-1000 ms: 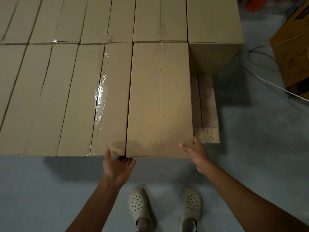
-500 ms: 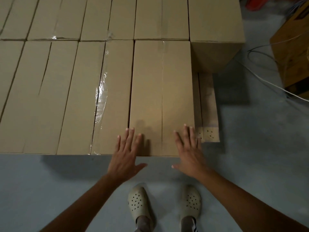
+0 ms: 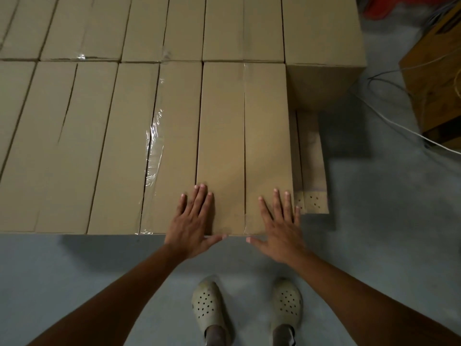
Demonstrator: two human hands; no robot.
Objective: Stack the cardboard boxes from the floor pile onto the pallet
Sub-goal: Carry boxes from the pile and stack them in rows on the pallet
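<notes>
A layer of brown cardboard boxes fills the upper left of the head view. The nearest box on the right (image 3: 243, 136) has a taped centre seam and lies flush with its left neighbour (image 3: 139, 151), which carries clear film. My left hand (image 3: 193, 221) lies flat on the near left corner of that box, fingers straight, thumb over the front edge. Flat on its near right corner rests my right hand (image 3: 280, 224), fingers spread. A corner of the wooden pallet (image 3: 311, 171) shows beside the box on the right. Another box (image 3: 321, 33) sits behind it.
Grey concrete floor (image 3: 386, 233) runs in front and to the right. White and dark cables (image 3: 389, 121) trail across it at the right. A wooden crate (image 3: 439, 78) stands at the right edge, something red (image 3: 379, 8) behind it. My two pale clogs (image 3: 245, 305) stand close to the stack.
A second ago both hands held the box's front edge from below and the side. They have since come up onto its top and now lie flat there. The box has not visibly shifted.
</notes>
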